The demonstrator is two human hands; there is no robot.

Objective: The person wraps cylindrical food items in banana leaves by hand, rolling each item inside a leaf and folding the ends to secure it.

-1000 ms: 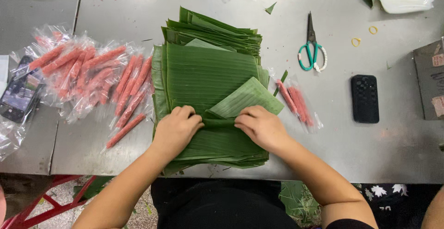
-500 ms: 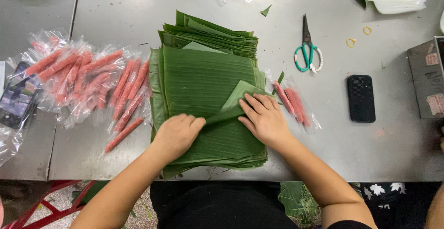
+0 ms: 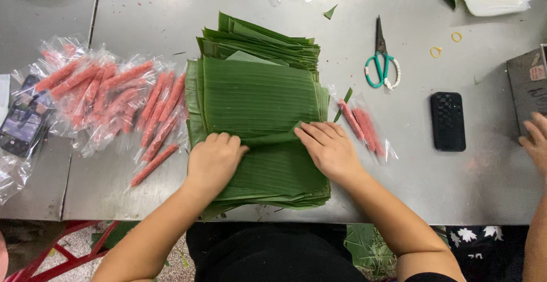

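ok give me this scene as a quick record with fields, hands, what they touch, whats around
left hand: curled, pressing on a rolled fold of the top leaf
right hand: flat, fingers on the same fold
stack of green leaves: on the metal table, second fanned stack behind it
left of stack: pink sticks in clear bags
right of stack: one small bag of pink sticks, scissors, black phone
far right edge: another person's hand
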